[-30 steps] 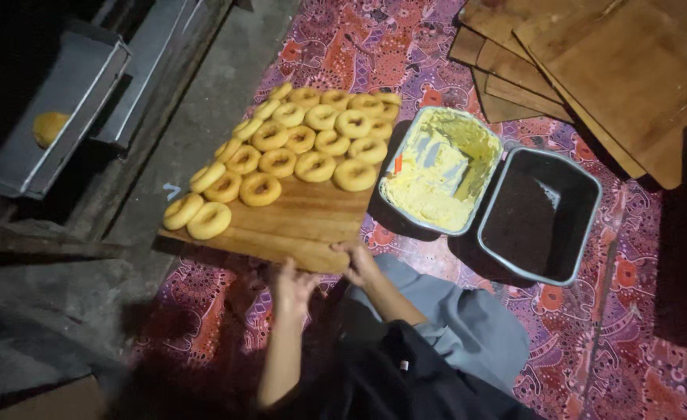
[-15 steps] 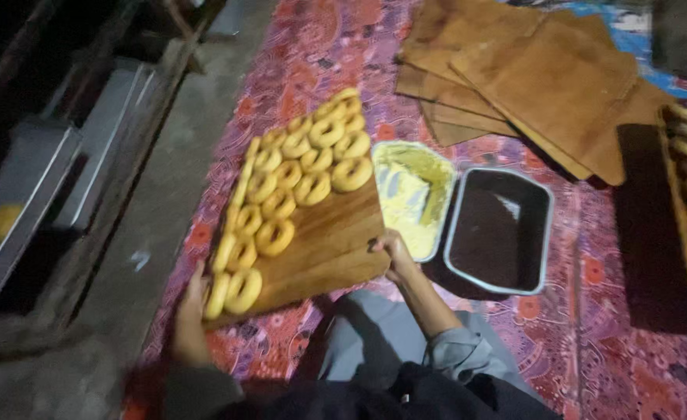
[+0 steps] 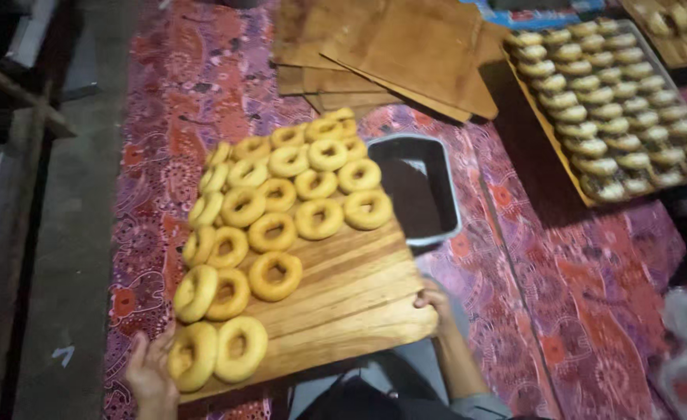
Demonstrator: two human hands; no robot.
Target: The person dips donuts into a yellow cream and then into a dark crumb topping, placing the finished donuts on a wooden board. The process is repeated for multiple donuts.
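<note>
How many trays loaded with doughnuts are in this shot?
3: the wooden board held by left hand and right hand; a full tray at right; a partial tray cut off at the top right corner. Others may lie off-frame.

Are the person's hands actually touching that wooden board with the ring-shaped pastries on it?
Touching. The head view shows the left hand gripping the near left corner of the wooden board, and the right hand with fingers on its near right edge.
</note>
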